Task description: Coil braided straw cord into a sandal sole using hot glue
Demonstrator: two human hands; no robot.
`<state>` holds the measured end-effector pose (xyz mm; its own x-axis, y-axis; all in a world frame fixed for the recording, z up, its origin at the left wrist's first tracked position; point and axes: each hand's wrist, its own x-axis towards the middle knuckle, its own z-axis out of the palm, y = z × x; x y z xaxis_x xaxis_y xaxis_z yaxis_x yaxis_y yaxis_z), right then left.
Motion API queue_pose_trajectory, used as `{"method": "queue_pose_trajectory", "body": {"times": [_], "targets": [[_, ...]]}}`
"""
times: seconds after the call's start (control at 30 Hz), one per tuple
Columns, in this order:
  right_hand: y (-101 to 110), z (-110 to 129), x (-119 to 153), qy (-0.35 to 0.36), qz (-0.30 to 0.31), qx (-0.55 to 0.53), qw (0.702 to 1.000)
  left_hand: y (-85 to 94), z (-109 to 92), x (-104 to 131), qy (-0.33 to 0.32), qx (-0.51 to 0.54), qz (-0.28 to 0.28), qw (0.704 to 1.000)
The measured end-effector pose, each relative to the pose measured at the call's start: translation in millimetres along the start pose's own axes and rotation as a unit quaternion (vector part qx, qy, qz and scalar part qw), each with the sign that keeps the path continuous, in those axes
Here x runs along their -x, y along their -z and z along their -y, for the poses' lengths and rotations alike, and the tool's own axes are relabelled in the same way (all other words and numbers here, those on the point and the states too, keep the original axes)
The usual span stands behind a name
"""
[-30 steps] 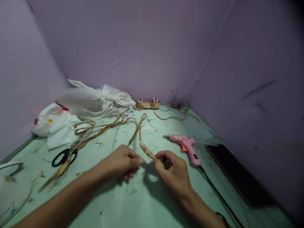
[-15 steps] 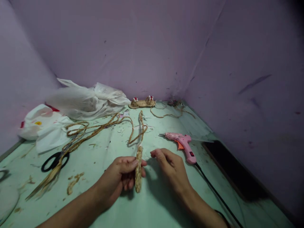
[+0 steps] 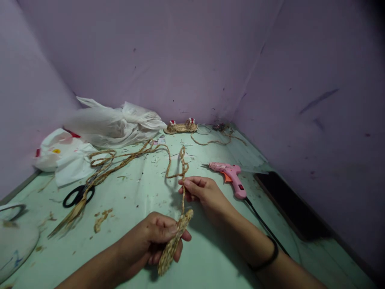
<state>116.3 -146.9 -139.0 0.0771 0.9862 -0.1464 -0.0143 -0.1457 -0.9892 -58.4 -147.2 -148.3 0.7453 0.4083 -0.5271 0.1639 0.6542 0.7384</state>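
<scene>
My left hand (image 3: 162, 235) is closed around a flat, elongated piece of coiled straw braid (image 3: 172, 249), tilted with its top end to the right. A twisted straw cord (image 3: 183, 204) runs up from the piece's upper end. My right hand (image 3: 200, 188) pinches that cord between thumb and fingers, a little above the piece. Beyond the fingers the cord loops over the table and joins a long bundle of straw cord (image 3: 120, 168) on the left. To the right of my right hand lies a pink glue gun (image 3: 230, 174) with an orange trigger.
Black-handled scissors (image 3: 78, 196) lie under the bundle's frayed end. White plastic bags (image 3: 114, 124) rest against the back left wall. A straw piece with red and white beads (image 3: 180, 128) sits at the back. A dark flat panel (image 3: 291, 204) lies along the right edge; a round object (image 3: 18, 249) stands at left.
My right hand has moved left and forward and taken hold of the cord. My left hand has drawn the braided piece nearer and tilted it.
</scene>
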Motion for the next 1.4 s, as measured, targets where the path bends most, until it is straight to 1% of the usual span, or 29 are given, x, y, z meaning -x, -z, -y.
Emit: {"method": "queue_pose_trajectory", "body": {"times": [0.07, 0.13, 0.23, 0.27, 0.33, 0.43, 0.47, 0.5, 0.57, 0.6, 0.7, 0.8, 0.9, 0.97, 1.03, 1.1, 1.17, 1.23, 1.33, 1.4], "targets": [[-3.6, 4.4, -5.2, 0.014, 0.0, 0.066, 0.998, 0.7, 1.4, -0.7, -0.007, -0.002, 0.003, 1.0], [-5.9, 8.5, -9.0, 0.03, -0.008, 0.147, 0.989, 1.4, 2.8, -0.7, -0.015, -0.007, 0.016, 1.0], [-0.1, 14.5, -7.8, 0.063, -0.059, 0.268, 0.96, 2.7, 4.1, -0.3, -0.034, 0.004, 0.014, 0.999], [5.8, 16.4, -5.0, 0.071, -0.082, 0.301, 0.948, 3.1, 4.2, -0.3, -0.039, 0.012, 0.008, 0.999], [24.0, 19.3, 3.3, 0.079, -0.127, 0.355, 0.923, 3.8, 4.2, -0.7, -0.047, 0.026, 0.006, 0.999], [61.1, 19.5, 17.5, 0.071, -0.203, 0.426, 0.879, 4.2, 3.9, -1.5, -0.057, 0.039, 0.017, 0.997], [72.9, 18.2, 21.2, 0.059, -0.237, 0.455, 0.856, 4.1, 3.9, -1.7, -0.06, 0.043, 0.02, 0.997], [83.3, 16.2, 23.9, 0.03, -0.273, 0.506, 0.818, 3.8, 3.8, -1.9, -0.063, 0.048, 0.021, 0.997], [97.6, 10.8, 25.9, 0.014, -0.283, 0.534, 0.796, 3.0, 3.8, -2.1, -0.068, 0.056, 0.019, 0.996], [101.5, 7.8, 25.6, 0.01, -0.286, 0.541, 0.791, 2.5, 3.7, -2.1, -0.07, 0.059, 0.016, 0.996], [105.3, 0.0, 22.5, 0.005, -0.294, 0.53, 0.795, 1.6, 3.7, -2.0, -0.079, 0.062, 0.003, 0.995], [107.5, -3.9, 21.0, -0.019, -0.282, 0.502, 0.817, 1.7, 3.6, -2.1, -0.087, 0.067, -0.005, 0.994], [110.6, -4.4, 19.6, -0.053, -0.248, 0.454, 0.854, 1.7, 3.7, -2.5, -0.091, 0.072, -0.009, 0.993], [109.8, -3.4, 16.5, -0.079, -0.219, 0.404, 0.885, 1.4, 3.8, -2.5, -0.098, 0.075, -0.013, 0.992], [104.4, -1.0, 12.0, -0.103, -0.186, 0.334, 0.918, 1.1, 3.3, -2.0, -0.107, 0.077, -0.015, 0.991], [94.4, 2.7, 8.1, -0.111, -0.15, 0.254, 0.949, 1.8, 1.2, -1.1, -0.117, 0.077, -0.017, 0.99], [81.6, 6.7, 6.9, -0.1, -0.117, 0.185, 0.97, 4.4, -3.0, 0.0, -0.13, 0.073, -0.026, 0.988], [69.3, 9.2, 9.5, -0.08, -0.092, 0.14, 0.983, 9.5, -8.3, 0.8, -0.149, 0.065, -0.048, 0.986], [59.0, 5.5, 19.9, -0.004, -0.071, 0.09, 0.993, 20.5, -14.4, 0.8, -0.171, 0.037, -0.087, 0.981], [59.7, -1.8, 28.9, 0.057, -0.064, 0.074, 0.994, 28.3, -15.3, -0.7, -0.174, 0.005, -0.101, 0.98]]}}
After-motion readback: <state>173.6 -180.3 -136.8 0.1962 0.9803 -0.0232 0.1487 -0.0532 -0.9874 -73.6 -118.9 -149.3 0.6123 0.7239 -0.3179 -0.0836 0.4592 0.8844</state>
